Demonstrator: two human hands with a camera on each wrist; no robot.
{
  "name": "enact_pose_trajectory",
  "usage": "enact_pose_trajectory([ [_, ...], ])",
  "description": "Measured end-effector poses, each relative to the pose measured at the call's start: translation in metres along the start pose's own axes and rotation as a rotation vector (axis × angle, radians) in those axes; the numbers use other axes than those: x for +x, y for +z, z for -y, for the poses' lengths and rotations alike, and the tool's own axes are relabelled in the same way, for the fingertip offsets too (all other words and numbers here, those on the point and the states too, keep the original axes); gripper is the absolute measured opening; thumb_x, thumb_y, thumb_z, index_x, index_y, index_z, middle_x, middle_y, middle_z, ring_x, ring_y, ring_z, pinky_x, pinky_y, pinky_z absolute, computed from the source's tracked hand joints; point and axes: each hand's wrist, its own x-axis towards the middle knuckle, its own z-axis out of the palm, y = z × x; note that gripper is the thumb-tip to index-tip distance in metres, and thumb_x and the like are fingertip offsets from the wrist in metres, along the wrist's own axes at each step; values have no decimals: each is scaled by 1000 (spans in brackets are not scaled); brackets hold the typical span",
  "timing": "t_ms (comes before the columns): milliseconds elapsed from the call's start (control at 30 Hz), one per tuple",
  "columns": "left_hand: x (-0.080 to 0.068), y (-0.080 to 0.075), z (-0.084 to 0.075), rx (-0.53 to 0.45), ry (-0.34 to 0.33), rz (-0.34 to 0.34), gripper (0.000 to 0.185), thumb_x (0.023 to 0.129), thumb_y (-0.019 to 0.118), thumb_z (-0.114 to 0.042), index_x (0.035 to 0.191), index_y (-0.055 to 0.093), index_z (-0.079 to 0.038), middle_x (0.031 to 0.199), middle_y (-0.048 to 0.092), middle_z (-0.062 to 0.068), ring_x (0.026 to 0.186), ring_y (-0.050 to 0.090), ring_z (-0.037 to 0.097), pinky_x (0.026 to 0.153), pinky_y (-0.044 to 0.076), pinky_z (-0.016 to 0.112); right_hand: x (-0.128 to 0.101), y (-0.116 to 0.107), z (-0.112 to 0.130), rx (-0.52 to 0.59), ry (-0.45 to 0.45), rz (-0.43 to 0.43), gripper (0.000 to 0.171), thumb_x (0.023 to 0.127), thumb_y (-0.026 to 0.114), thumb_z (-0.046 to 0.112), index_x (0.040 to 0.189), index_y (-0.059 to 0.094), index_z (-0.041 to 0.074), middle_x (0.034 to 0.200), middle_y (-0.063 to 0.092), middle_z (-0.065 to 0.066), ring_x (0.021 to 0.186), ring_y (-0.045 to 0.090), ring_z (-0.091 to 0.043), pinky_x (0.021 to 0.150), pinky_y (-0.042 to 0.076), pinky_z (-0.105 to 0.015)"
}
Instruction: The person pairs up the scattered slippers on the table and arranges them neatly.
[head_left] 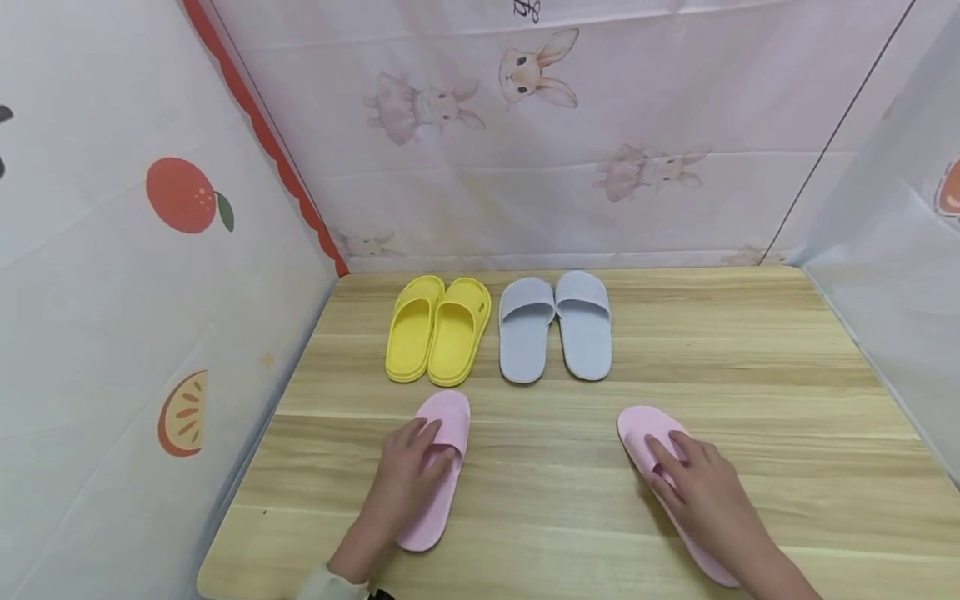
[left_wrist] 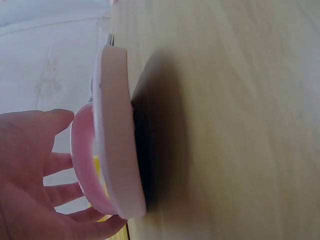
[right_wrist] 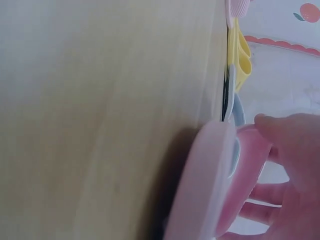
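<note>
Two pink slippers lie apart on the wooden table [head_left: 750, 375], toes pointing away from me. My left hand [head_left: 420, 454] rests on the strap of the left pink slipper [head_left: 450, 412], fingers spread over it. In the left wrist view that slipper [left_wrist: 115, 140] is seen from its side, with the left hand [left_wrist: 30, 190] against the strap. My right hand [head_left: 678, 467] lies on the right pink slipper [head_left: 637, 425], which angles to the left. The right wrist view shows the sole edge of this slipper [right_wrist: 205, 190] and the right hand [right_wrist: 295, 150] over its strap.
A yellow pair of slippers [head_left: 438, 329] and a grey pair [head_left: 555, 325] stand side by side near the table's far edge. Printed cloth walls close in the left [head_left: 150, 292], back and right sides. Bare wood stretches to the right of the grey pair.
</note>
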Motion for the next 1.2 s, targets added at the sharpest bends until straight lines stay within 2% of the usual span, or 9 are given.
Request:
enact_pose_trajectory([
  [200, -1, 6, -9, 24, 50, -3, 52, 92, 72, -32, 138, 62, -10, 143, 55, 18, 129, 48, 45, 108, 42, 57, 0, 3, 9, -22, 16, -21, 54, 86, 78, 29, 136, 63, 13, 127, 59, -25, 108, 56, -46, 81, 46, -61],
  [433, 0, 17, -23, 46, 116, 0, 47, 94, 69, -30, 135, 64, -10, 137, 59, 17, 122, 52, 42, 102, 46, 54, 2, 1, 22, -17, 69, 23, 48, 91, 73, 26, 136, 64, 15, 128, 59, -24, 109, 55, -46, 80, 45, -62],
  [600, 1, 22, -36, 52, 144, 45, 48, 95, 68, -33, 138, 62, -11, 138, 56, 17, 122, 49, 41, 102, 46, 53, 4, 1, 28, 0, 80, 26, 48, 90, 74, 24, 136, 64, 15, 127, 58, -24, 109, 54, -45, 80, 44, -60],
  [800, 2, 30, -51, 43, 142, 118, 52, 96, 67, -37, 142, 59, -15, 141, 54, 15, 127, 46, 39, 104, 46, 52, 7, 2, 32, 35, 67, -13, 47, 87, 76, 21, 132, 67, 14, 123, 60, -24, 106, 55, -46, 79, 44, -60],
  [967, 4, 36, -61, 12, 144, 158, 54, 96, 67, -37, 144, 57, -16, 144, 52, 14, 131, 44, 37, 106, 44, 52, 10, 2, 38, 65, 107, 18, 46, 89, 75, 24, 133, 67, 14, 124, 59, -24, 107, 54, -44, 80, 44, -61],
  [1200, 6, 44, -76, 6, 185, 196, 55, 97, 65, -37, 146, 55, -16, 145, 49, 14, 131, 42, 35, 107, 44, 51, 15, 4, 49, 65, 148, 44, 44, 92, 72, 26, 134, 66, 14, 125, 59, -25, 110, 54, -45, 82, 44, -62],
])
